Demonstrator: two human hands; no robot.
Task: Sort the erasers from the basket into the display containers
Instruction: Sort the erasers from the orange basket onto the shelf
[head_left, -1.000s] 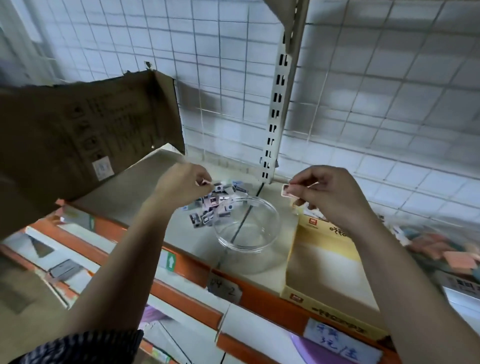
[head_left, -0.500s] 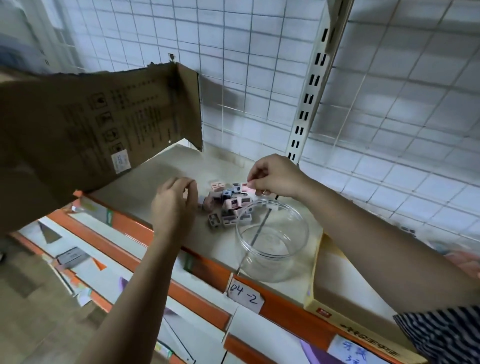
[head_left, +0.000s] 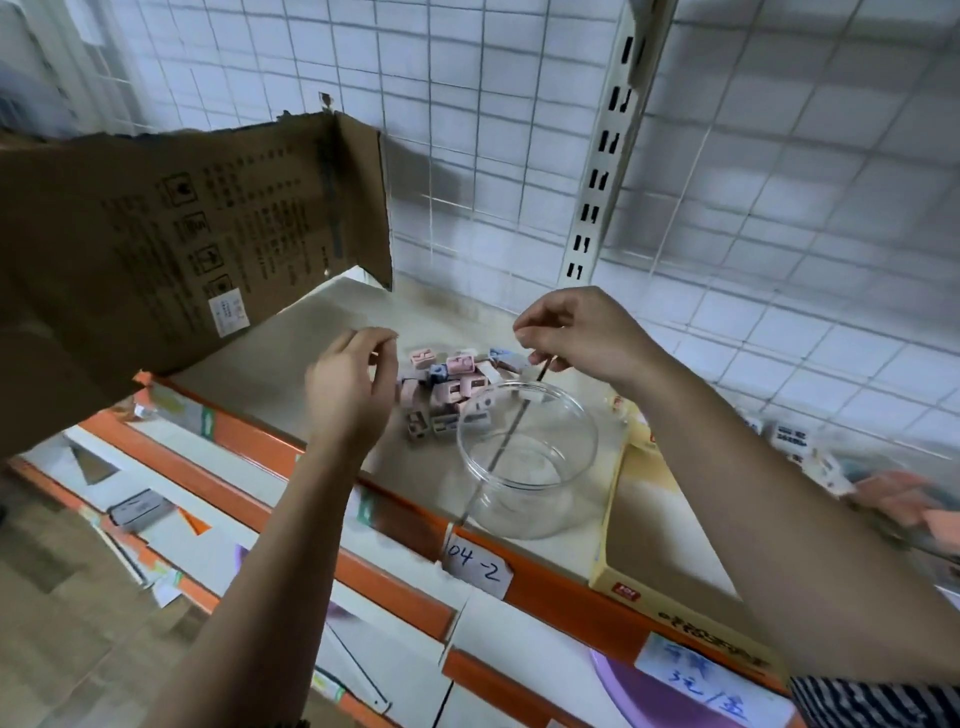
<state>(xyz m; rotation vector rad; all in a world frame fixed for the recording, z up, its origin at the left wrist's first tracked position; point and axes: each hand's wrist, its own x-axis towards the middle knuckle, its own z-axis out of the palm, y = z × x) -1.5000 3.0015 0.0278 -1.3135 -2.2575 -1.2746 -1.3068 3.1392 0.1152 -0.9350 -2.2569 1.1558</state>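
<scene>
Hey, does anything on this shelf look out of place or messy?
Yes. The erasers lie in a loose heap on the shelf, beside the clear round container, which holds none. The cardboard flap over the shelf's left side has a ragged, torn top edge.

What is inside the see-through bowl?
Nothing that I can see: the bowl looks empty, and only the shelf shows through its clear bottom. The erasers lie piled on the shelf behind it, not inside. Nothing hides its inside.
</scene>
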